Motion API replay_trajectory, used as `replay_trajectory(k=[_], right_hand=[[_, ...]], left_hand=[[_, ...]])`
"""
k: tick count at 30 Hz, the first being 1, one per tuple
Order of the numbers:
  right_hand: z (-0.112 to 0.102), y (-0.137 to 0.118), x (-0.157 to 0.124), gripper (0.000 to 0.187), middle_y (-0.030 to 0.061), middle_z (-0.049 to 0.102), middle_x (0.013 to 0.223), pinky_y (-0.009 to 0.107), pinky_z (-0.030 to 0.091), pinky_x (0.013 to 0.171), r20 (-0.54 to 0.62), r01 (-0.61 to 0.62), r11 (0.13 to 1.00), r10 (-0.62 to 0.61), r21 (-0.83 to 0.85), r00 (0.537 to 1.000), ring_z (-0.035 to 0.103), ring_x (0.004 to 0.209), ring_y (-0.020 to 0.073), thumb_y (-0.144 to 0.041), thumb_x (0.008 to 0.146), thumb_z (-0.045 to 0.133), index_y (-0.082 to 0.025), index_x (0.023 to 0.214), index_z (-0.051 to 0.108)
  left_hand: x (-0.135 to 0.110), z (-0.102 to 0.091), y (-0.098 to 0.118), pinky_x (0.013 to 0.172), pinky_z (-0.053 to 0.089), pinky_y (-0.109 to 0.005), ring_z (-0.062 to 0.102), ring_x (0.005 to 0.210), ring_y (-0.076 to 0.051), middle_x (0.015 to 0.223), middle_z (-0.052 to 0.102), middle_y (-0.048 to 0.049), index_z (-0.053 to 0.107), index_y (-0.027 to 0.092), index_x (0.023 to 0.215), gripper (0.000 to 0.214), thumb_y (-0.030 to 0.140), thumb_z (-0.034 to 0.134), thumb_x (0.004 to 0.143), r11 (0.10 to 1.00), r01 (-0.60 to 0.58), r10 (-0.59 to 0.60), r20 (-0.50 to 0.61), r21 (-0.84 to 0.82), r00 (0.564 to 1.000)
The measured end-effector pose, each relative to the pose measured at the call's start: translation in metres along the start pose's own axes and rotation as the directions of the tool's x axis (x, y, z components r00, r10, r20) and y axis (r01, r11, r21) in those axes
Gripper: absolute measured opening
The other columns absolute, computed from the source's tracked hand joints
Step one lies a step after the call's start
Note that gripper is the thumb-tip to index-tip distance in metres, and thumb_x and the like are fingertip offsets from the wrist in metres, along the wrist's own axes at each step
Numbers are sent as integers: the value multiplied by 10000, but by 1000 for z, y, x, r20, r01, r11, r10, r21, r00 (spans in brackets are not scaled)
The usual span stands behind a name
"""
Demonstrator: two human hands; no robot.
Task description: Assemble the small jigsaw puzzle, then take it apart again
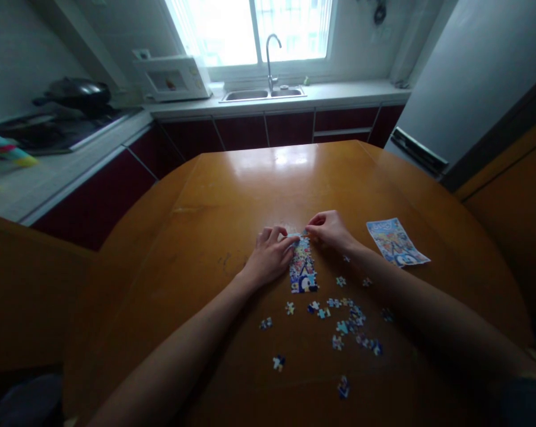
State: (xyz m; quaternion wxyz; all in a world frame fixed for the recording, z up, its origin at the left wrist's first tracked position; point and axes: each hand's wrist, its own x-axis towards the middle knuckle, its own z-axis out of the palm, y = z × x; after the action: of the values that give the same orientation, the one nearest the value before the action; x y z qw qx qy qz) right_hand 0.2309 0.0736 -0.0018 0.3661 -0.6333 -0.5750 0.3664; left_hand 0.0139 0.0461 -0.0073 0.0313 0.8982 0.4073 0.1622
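loose pieces (339, 320) near, table (232, 196) open beyond

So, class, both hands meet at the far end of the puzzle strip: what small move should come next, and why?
Probably press the piece down into the strip: the right hand seems to pinch it at the strip's far end, and the left hand rests on the strip beside it, steadying it.

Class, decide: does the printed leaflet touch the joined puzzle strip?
Apart. The head view shows bare table between the leaflet and the strip.
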Motion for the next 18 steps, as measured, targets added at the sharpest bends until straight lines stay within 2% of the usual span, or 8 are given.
replay_trajectory(k=[5, 13, 16, 18], right_hand=[[-21, 9, -2, 84, 100, 751, 765, 243, 491, 594, -19, 40, 994, -42, -106, 999, 665, 680, 163, -199, 746, 728, -122, 772, 747], [-59, 24, -17, 77, 87, 722, 720, 277, 419, 549, -118, -18, 935, -26, -354, 993, 629, 647, 183, -243, 717, 728, -166, 712, 726], [-70, 23, -27, 74, 80, 724, 778, 295, 437, 614, -102, 26, 918, -72, -396, 992, 628, 694, 187, -241, 756, 717, -175, 781, 737], [-78, 24, -38, 72, 76, 719, 822, 306, 452, 672, -34, 110, 899, -137, -425, 990, 633, 746, 191, -217, 787, 695, -179, 820, 748]], left_hand=[[0, 1, 0, 1026, 396, -492, 413, 1156, -296, 1225, 514, -77, 613, 328, 1300, 328, 329, 534, 982, 1000, -3, 3, 1, -4, 1000], [0, 1, -1, 1040, 392, -494, 412, 1154, -295, 1210, 513, -82, 613, 311, 1288, 321, 312, 533, 977, 1000, -8, 8, -10, -26, 1000], [0, 3, -2, 1047, 389, -502, 413, 1151, -294, 1215, 508, -83, 616, 307, 1285, 318, 308, 528, 979, 999, 1, -1, -12, -34, 1000], [0, 4, -2, 1045, 390, -498, 416, 1146, -289, 1214, 507, -81, 619, 311, 1279, 313, 305, 530, 979, 999, 4, -5, -17, -35, 1000]])
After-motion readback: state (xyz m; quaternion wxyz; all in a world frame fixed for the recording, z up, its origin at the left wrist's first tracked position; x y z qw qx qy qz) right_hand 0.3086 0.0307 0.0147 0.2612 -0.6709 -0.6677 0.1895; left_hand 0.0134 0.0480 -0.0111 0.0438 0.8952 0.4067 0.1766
